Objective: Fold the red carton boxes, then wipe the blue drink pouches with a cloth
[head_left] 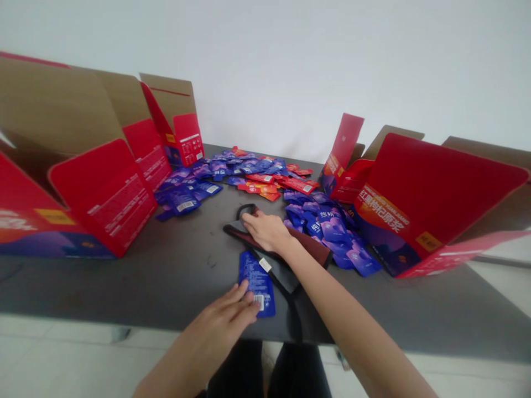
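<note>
My left hand [230,312] rests its fingers on the lower left part of a flat blue sachet [259,279], near the table's front edge. Printed text and a white barcode show on the sachet's upper face. Farther forward, my right hand [267,229] is closed on the upper part of a folded grey and maroon fabric piece [313,251] with black edging, perhaps a bag. Its black strap [280,284], bearing a small white label, runs across the sachet's right side toward the front edge. A black loop [246,209] stands up by my right fingertips.
Blue-purple sachets [332,226] lie heaped to the right, with more sachets [182,196] at back left. Red and orange sachets [265,185] lie at the back. Open red cartons stand left [103,193] and right [431,193] on the dark table [174,287]. A white wall is behind.
</note>
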Motion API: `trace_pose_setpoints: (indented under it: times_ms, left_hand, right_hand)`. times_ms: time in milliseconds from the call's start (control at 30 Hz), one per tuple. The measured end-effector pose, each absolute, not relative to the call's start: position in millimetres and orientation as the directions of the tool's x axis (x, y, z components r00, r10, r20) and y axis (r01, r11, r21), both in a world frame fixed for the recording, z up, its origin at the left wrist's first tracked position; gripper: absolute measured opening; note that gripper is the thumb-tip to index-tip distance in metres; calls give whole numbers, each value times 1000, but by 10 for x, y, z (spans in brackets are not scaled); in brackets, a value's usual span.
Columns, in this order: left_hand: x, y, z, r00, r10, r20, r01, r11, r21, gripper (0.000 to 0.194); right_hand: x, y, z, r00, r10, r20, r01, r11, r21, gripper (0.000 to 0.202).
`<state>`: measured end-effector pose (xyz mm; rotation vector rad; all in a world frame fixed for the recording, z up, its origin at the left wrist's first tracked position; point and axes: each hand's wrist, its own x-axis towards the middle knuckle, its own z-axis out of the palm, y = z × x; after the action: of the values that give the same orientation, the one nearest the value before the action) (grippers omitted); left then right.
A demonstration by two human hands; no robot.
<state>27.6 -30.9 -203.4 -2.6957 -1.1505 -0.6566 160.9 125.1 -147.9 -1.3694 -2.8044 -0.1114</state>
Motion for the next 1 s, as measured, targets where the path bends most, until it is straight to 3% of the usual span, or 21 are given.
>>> trace_pose_setpoints:
  times_ms: [167, 333, 533, 667, 767, 867, 1000]
  left_hand:
    - [302, -403, -2076, 578, 636, 512, 745, -667, -13, 32]
    - [331, -431, -2007, 543, 716, 439, 771, -632, 77, 41]
    - [340, -376, -2001, 624, 556, 549, 727, -671, -147, 38]
    - [351, -351, -2028, 649, 547, 528, 714, -678, -175, 39]
    - [348, -317, -2021, 630, 581, 515, 714, -695, -90, 37]
    - [339, -290, -1955, 604, 645, 469, 709, -703, 55, 37]
    - [339, -284, -1834, 568, 758, 320, 716, -647, 261, 40]
  right_hand:
    - [1741, 818, -1328, -708, 676, 206, 683, 729, -48, 35]
    - [1767, 476, -1461, -852, 521, 52, 523, 851, 54, 30]
    - [1574, 978, -1657, -778, 623, 86, 629, 770, 107, 36]
    - [1454, 1329, -1616, -681, 727, 82, 732, 676, 86, 36]
    - [1507, 1280, -1441, -648, 749, 137, 759, 650, 39, 35]
    - [1691, 946, -1290, -697, 678, 231, 692, 722, -32, 36]
    - [1906, 526, -1370, -812, 578, 85, 581, 814, 16, 32]
